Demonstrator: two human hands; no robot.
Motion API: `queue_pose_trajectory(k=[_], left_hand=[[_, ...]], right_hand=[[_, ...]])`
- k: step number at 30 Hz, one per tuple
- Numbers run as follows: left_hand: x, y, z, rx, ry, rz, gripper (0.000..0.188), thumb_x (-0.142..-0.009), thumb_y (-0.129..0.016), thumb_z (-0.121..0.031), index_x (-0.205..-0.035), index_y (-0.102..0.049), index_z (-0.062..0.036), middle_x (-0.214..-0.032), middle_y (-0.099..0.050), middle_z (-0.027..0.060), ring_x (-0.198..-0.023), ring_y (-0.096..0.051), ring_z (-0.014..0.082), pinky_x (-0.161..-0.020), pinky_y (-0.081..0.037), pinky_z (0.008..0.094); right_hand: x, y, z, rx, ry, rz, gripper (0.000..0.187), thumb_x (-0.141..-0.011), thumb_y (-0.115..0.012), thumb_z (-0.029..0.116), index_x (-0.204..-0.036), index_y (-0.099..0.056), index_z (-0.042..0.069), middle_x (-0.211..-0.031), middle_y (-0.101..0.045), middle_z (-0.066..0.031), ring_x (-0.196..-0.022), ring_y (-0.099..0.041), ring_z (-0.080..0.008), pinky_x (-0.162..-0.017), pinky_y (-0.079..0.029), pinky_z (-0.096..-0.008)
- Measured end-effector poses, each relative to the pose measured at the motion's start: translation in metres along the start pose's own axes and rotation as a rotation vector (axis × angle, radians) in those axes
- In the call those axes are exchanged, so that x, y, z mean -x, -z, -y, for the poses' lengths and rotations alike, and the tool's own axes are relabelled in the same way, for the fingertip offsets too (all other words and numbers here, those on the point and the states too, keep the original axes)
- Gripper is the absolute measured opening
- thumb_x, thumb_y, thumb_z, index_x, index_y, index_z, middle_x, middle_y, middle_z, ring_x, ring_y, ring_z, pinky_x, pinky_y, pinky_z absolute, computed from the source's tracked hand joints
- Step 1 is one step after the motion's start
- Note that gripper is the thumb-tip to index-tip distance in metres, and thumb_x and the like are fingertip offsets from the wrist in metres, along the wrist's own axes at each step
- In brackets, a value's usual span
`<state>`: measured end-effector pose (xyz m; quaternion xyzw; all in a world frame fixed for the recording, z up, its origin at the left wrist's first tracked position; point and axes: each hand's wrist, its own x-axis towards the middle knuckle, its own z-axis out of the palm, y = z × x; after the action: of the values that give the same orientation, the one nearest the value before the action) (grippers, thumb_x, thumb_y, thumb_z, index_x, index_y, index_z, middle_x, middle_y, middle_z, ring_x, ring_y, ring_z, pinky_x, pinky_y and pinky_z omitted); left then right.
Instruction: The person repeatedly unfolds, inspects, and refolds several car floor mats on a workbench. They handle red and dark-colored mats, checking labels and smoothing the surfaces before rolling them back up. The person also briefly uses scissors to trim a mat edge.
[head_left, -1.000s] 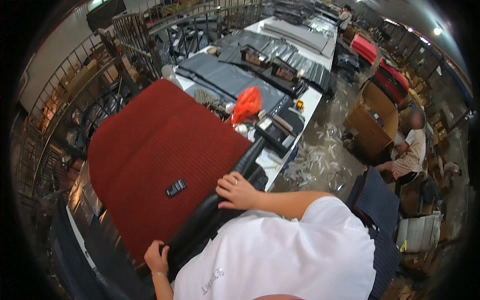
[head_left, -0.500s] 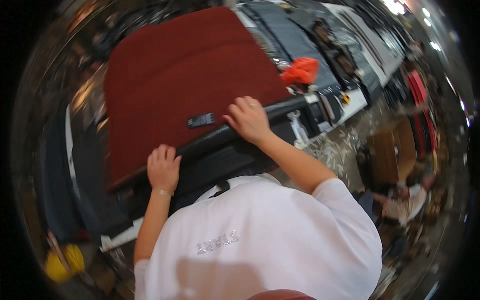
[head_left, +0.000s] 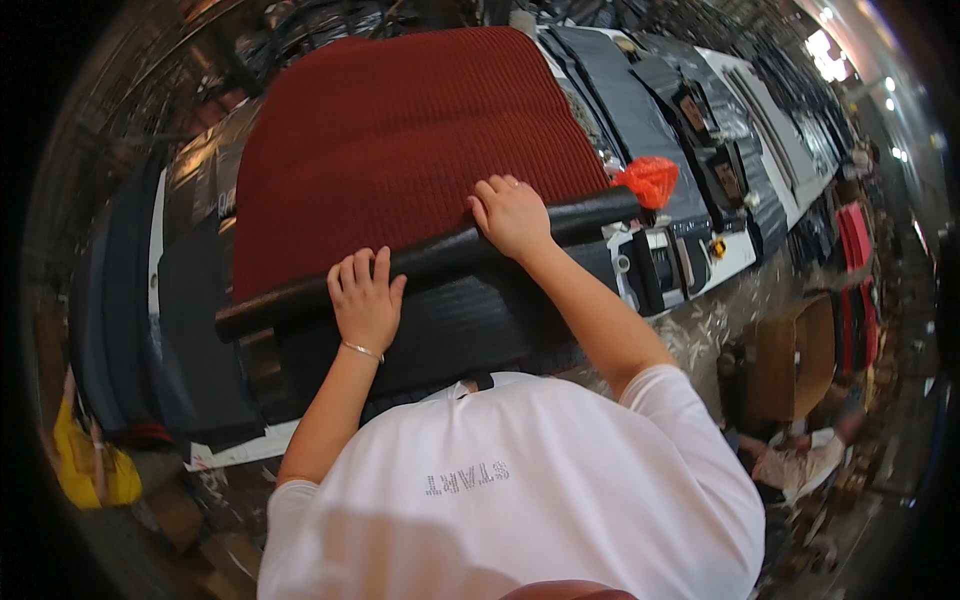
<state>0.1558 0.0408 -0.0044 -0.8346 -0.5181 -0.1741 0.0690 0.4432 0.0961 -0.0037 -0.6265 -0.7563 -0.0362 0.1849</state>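
Dark-red ribbed floor mat (head_left: 400, 150): left hand (head_left: 365, 300) and right hand (head_left: 512, 215) clamp its rolled black edge (head_left: 430, 262) under curled fingers; uneven pull may unroll it.

The person wears a white short-sleeved T-shirt with pale lettering across the chest. A thin silver bracelet (head_left: 361, 351) circles the left wrist. Both forearms are bare.

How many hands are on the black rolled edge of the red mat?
2: the left hand near the black roll's left end, the right hand further right, towards the orange bag.
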Motion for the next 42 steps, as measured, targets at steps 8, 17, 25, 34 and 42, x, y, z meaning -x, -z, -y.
queue_pose_trajectory(k=[8, 17, 25, 34, 42], left_hand=[[-0.099, -0.016, 0.042, 0.107, -0.052, 0.093, 0.026, -0.108, -0.052, -0.032, -0.126, -0.060, -0.0151, -0.135, -0.053, 0.0109, -0.128, -0.053, 0.0314, -0.107, -0.040, 0.0485], [-0.105, -0.033, 0.018, -0.060, -0.028, -0.072, 0.032, -0.102, -0.061, -0.032, -0.124, -0.066, -0.0106, -0.120, -0.060, 0.0089, -0.115, -0.058, 0.0301, -0.105, -0.044, 0.0473], [-0.190, -0.069, 0.077, 0.145, -0.019, 0.152, 0.033, -0.113, -0.037, -0.039, -0.125, -0.061, -0.0176, -0.125, -0.055, 0.0138, -0.120, -0.055, 0.0343, -0.102, -0.043, 0.0497], [-0.207, -0.046, 0.059, 0.000, 0.069, 0.149, 0.054, -0.110, -0.039, -0.051, -0.120, -0.068, -0.0069, -0.119, -0.064, 0.0213, -0.112, -0.058, 0.0425, -0.098, -0.049, 0.0527], [-0.002, 0.059, 0.009, 0.266, -0.094, 0.126, 0.049, -0.097, -0.067, -0.032, -0.134, -0.060, -0.0006, -0.129, -0.060, 0.0216, -0.120, -0.055, 0.0436, -0.105, -0.045, 0.0510]], right_hand=[[0.015, 0.006, 0.022, 0.028, 0.093, -0.271, 0.041, -0.095, -0.070, 0.046, -0.108, -0.065, 0.007, -0.113, -0.060, -0.0105, -0.110, -0.057, -0.0302, -0.095, -0.044, -0.0443], [-0.085, -0.021, -0.012, -0.163, 0.111, -0.220, 0.032, -0.098, -0.066, 0.042, -0.093, -0.066, 0.011, -0.094, -0.065, -0.0082, -0.094, -0.061, -0.0305, -0.083, -0.048, -0.0458], [-0.067, -0.022, 0.002, 0.076, 0.234, -0.236, 0.090, -0.076, -0.081, 0.063, -0.146, -0.057, 0.011, -0.129, -0.060, -0.0157, -0.128, -0.054, -0.0340, -0.114, -0.035, -0.0516], [-0.117, -0.021, -0.028, 0.110, 0.441, -0.054, 0.059, -0.078, -0.081, 0.061, -0.107, -0.066, 0.011, -0.101, -0.073, -0.0098, -0.098, -0.070, -0.0305, -0.089, -0.050, -0.0415], [0.047, 0.007, 0.039, 0.086, 0.652, -0.191, 0.017, -0.094, -0.057, 0.025, -0.094, -0.059, 0.008, -0.081, -0.068, -0.0080, -0.077, -0.069, -0.0249, -0.074, -0.047, -0.0372]])
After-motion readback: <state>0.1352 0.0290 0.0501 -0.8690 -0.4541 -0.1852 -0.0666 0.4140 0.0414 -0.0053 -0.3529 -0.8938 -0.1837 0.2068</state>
